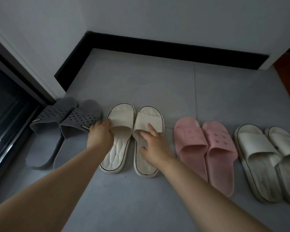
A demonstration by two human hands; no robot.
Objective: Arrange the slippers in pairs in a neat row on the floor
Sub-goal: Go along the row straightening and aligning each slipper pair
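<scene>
Lying toes toward the wall (157, 19), the left cream slipper (115, 155) is gripped at the strap by the left hand (100, 133), its mate (146, 163) by the right hand (155, 144).

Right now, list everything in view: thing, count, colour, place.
grey slippers: 2, dark grey, left end of the row
cream slippers: 2, cream with dark edging, second pair from the left
pink slippers: 2, pink, third pair
off-white slippers: 2, off-white, right end, partly cut off by the picture edge
floor: 1, grey tiles, under the row
skirting board: 1, black, along the foot of the wall
wall: 1, white, behind
door frame: 1, dark, far left
left hand: 1, grips the left cream slipper's strap
right hand: 1, holds the right cream slipper's strap
</scene>
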